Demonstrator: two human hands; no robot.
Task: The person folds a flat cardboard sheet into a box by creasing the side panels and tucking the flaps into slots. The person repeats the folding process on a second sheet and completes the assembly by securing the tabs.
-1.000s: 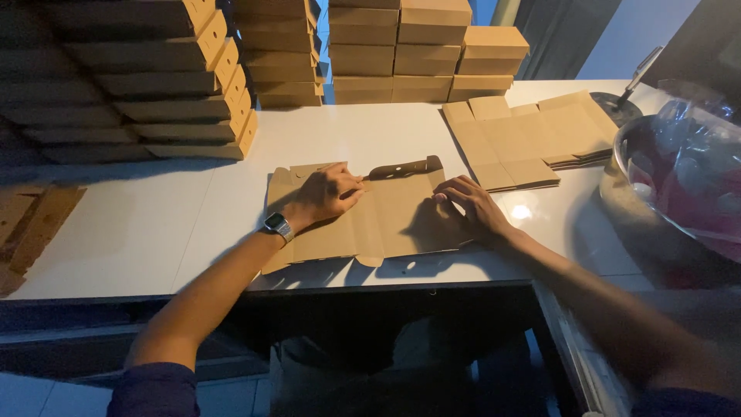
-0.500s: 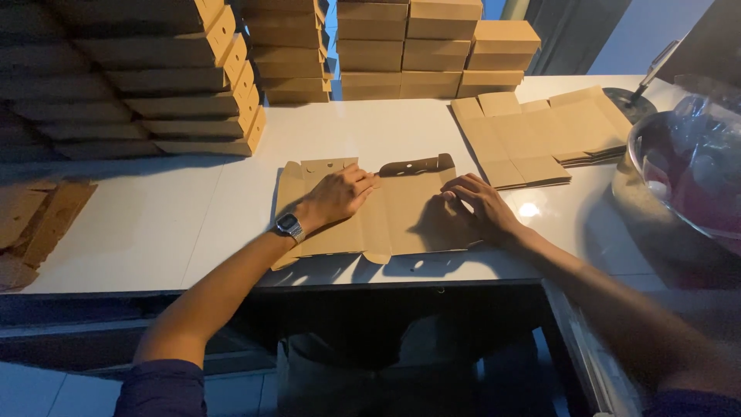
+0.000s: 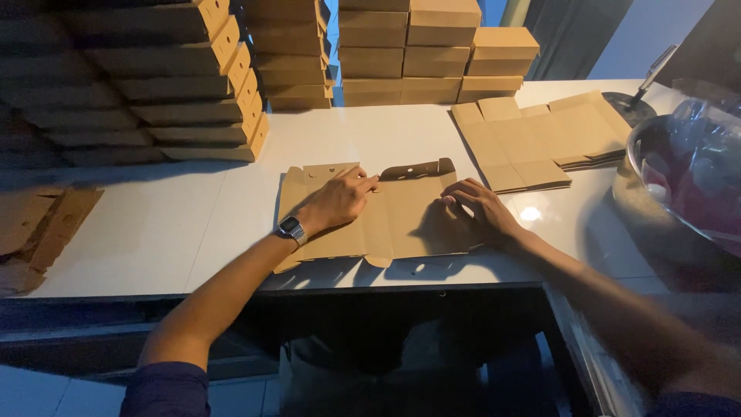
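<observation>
Flat brown cardboard box blank (image 3: 401,220) lies unfolded on the white surface (image 3: 154,232), near its front edge, centre of view. Left hand (image 3: 340,199) rests palm down on the blank's left half, fingers loosely together and pointing toward 2 o'clock, fingertips at a fold line near the slotted top flap. Silver wristwatch (image 3: 291,228) on that wrist. Right hand (image 3: 477,210) presses on the blank's right half, fingers bent and spread a little, tips on the cardboard; neither hand pinches anything. At 2 o'clock from the blank, well apart, a pile of flat blanks (image 3: 540,139) lies on the surface. Stacks of folded brown boxes (image 3: 432,54) stand along the back from 10 to 1 o'clock. At 3 o'clock, a metal bowl (image 3: 641,177) holding clear plastic wrapping. Loose cardboard pieces (image 3: 42,228) at 9 o'clock, dim.
</observation>
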